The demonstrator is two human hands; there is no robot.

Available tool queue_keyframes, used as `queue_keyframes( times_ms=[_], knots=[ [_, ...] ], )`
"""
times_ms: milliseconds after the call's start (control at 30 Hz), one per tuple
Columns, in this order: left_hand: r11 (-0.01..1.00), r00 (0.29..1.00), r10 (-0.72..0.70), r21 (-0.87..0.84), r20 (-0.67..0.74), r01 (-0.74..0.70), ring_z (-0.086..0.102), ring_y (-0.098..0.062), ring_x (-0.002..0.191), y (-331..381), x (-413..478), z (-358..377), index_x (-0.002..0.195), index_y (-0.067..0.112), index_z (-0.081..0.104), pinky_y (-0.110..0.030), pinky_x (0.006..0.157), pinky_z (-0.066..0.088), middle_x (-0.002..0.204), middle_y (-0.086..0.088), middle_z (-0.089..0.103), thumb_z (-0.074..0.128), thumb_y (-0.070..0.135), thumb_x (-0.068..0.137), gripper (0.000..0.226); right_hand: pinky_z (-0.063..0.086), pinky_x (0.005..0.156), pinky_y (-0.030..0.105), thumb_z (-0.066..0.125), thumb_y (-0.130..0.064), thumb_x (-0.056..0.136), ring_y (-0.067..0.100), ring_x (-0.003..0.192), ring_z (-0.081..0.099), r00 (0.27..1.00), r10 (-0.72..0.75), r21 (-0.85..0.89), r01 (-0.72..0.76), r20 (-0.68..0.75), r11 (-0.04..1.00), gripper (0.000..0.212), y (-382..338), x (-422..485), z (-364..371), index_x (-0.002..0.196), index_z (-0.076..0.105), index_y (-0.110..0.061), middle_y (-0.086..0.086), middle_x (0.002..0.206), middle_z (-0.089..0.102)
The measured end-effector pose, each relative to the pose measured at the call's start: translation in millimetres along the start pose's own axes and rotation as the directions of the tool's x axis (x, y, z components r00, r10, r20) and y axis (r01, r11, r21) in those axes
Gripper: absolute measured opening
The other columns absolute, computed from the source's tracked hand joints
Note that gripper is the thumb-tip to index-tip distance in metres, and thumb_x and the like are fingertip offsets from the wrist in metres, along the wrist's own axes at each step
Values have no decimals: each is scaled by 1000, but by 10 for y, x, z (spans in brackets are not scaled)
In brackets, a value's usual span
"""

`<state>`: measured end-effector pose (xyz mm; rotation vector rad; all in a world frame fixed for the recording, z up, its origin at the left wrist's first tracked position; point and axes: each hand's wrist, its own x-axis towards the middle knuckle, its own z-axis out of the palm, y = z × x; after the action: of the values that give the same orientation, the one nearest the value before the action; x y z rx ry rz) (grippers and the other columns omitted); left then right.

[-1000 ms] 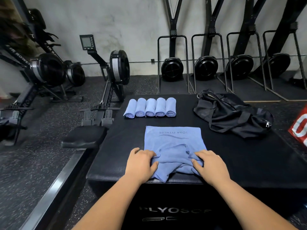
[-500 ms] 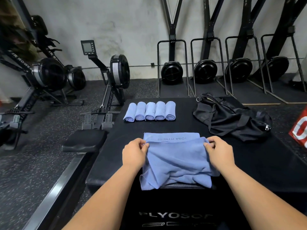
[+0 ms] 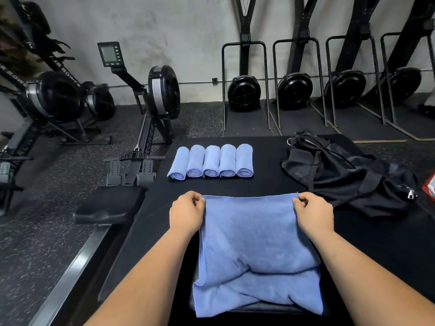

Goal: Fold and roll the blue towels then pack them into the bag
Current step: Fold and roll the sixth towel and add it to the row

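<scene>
My left hand [image 3: 187, 214] and right hand [image 3: 313, 214] pinch the towel's [image 3: 254, 236] top corners; its bunched lower end could fold crooked.

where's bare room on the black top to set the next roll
Bare: the gap between the rolled towels and the bag, and the strip between those rolls and the held towel. Crowded: the near middle, where the left hand and right hand pinch that towel's corners.
</scene>
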<state>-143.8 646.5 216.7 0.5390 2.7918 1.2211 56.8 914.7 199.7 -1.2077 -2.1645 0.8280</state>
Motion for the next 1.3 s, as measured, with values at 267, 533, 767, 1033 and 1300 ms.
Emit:
queue_keyframes(
  times_ms=[267, 533, 767, 1033, 1300],
  knots=[
    [992, 997, 49, 117, -57, -42, 62, -17, 78, -270, 99, 405, 85, 34, 61, -42, 85, 47, 70, 15, 64, 58, 36, 97, 12, 49, 70, 37, 64, -35, 98, 22, 85, 58, 997, 0, -102, -8, -77, 995, 10, 127, -6, 336, 96, 71, -29, -8, 85, 62],
    [997, 995, 49, 58, -88, -44, 60, -15, 76, -312, 135, 463, 89, 36, 60, -40, 84, 48, 66, 13, 62, 60, 29, 91, 8, 53, 80, 37, 64, -28, 90, 22, 92, 64, 990, 66, -11, -68, -125, 998, 22, 76, -1, 355, 110, 72, -34, -10, 91, 69],
    [983, 995, 76, 170, -69, -63, 61, -16, 91, -301, 146, 493, 110, 33, 70, -42, 90, 46, 87, 12, 63, 58, 36, 94, 20, 45, 72, 37, 65, -28, 92, 25, 108, 49, 992, 17, -152, -36, -124, 988, 19, 82, -17, 406, 108, 73, -20, 0, 102, 53],
    [989, 994, 89, 124, -63, -81, 62, -8, 86, -340, 166, 476, 91, 38, 60, -39, 91, 43, 97, 16, 58, 61, 39, 97, 6, 42, 70, 37, 60, -30, 97, 18, 106, 47, 997, -12, -145, 2, -70, 989, 7, 108, 11, 375, 103, 62, -28, -7, 103, 56],
    [990, 998, 25, -139, -63, -34, 62, -2, 76, -334, 138, 399, 102, 36, 71, -31, 85, 51, 85, 23, 70, 72, 30, 95, 9, 53, 84, 35, 77, -26, 90, 9, 85, 67, 998, 41, 206, -29, -54, 978, 19, 164, 52, 289, 107, 76, -33, -18, 87, 73]
  ],
)
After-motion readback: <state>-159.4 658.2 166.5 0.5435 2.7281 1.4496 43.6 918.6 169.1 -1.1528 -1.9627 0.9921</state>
